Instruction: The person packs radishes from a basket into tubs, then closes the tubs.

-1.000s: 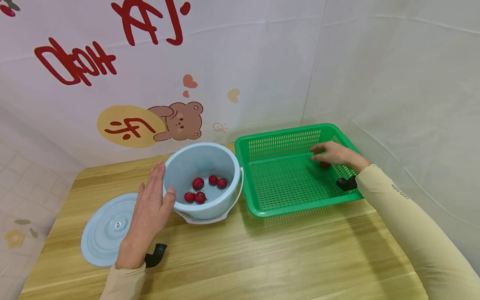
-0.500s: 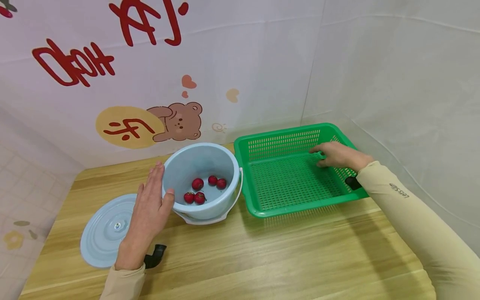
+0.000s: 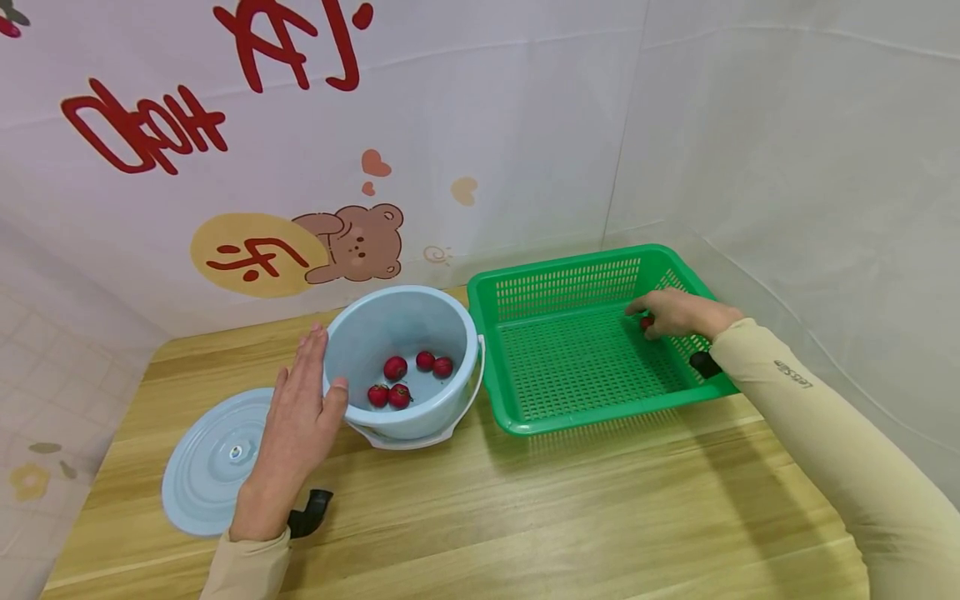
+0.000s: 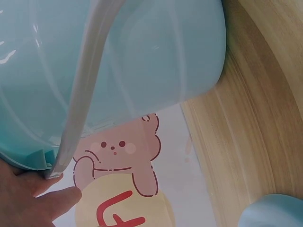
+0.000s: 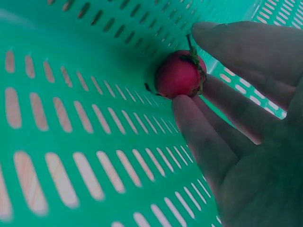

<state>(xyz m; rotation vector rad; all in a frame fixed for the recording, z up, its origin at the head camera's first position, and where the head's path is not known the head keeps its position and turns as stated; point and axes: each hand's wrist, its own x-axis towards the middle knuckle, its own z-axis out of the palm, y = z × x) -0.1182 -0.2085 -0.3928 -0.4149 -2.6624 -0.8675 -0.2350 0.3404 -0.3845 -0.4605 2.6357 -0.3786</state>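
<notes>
My left hand lies with straight fingers against the left side of a light blue bucket; in the left wrist view its fingers are beside the handle's hinge. Several red radishes sit on the bucket's bottom. My right hand reaches into a green plastic basket, around a single radish by the slotted wall. One fingertip touches the radish from below, other fingers pass behind it, and the upper digit stands slightly apart from it. The radish has a short green stem stub and a root tip.
A round blue lid lies on the wooden table, left of the bucket and partly under the left forearm. The bucket's white handle hangs down on the side facing the basket. Printed white sheeting stands behind the table.
My right hand has shifted within the basket, and the radish, hidden half a second ago, now shows between the fingers. The left hand and bucket have stayed put.
</notes>
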